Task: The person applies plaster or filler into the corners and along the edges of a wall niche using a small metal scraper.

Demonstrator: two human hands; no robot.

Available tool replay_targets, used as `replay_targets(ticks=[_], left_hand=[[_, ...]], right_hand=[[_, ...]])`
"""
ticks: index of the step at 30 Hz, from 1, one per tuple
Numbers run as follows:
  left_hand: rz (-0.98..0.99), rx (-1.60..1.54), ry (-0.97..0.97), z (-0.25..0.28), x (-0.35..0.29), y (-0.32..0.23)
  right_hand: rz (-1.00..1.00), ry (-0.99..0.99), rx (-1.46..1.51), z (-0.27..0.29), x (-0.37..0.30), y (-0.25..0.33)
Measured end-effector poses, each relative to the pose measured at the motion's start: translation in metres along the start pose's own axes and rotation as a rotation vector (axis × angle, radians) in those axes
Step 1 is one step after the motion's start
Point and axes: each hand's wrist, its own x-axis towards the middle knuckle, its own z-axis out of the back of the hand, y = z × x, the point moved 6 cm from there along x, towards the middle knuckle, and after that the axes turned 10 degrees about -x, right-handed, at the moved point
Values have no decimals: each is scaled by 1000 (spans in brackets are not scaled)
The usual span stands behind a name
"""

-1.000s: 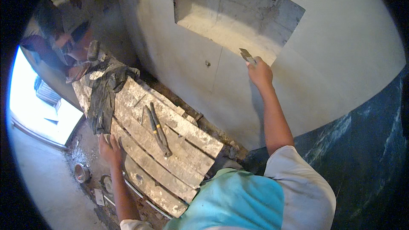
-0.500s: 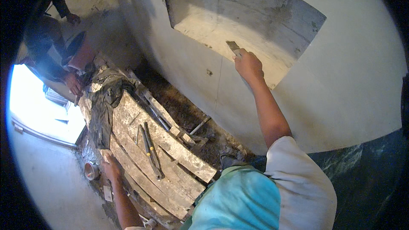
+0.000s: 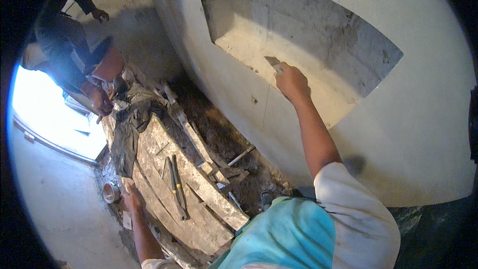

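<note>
My right hand (image 3: 293,83) is closed around a putty knife (image 3: 273,64) with a flat, dirty blade. The blade is over the pale bottom ledge of a recessed wall niche (image 3: 318,30), close to its front edge; whether it touches the ledge I cannot tell. Low on the left, my left hand (image 3: 132,198) grips the edge of a worn wooden plank platform (image 3: 149,179), its fingers partly hidden. On the planks lie long-handled pincers (image 3: 177,189) with dark handles and yellow bands, beside a thin metal rod (image 3: 164,167).
A dark cloth (image 3: 130,134) drapes over the planks' far end. Beyond it are another person's hand (image 3: 99,100) and a reddish bucket (image 3: 109,65). A round pipe end (image 3: 110,193) is beside my left hand. Rubble and loose timber (image 3: 191,134) fill the gap along the wall.
The view has shifted, so the niche sits lower and further right. My right hand with the putty knife has moved slightly left along the ledge. My left hand stays on the plank edge.
</note>
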Motion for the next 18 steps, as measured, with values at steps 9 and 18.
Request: replay_targets(ticks=[9, 18], left_hand=[[31, 15, -52, 2, -14, -21], [39, -60, -33, 4, -10, -9]], right_hand=[[-61, 29, -12, -10, 14, -6], [66, 63, -3, 4, 8, 11]])
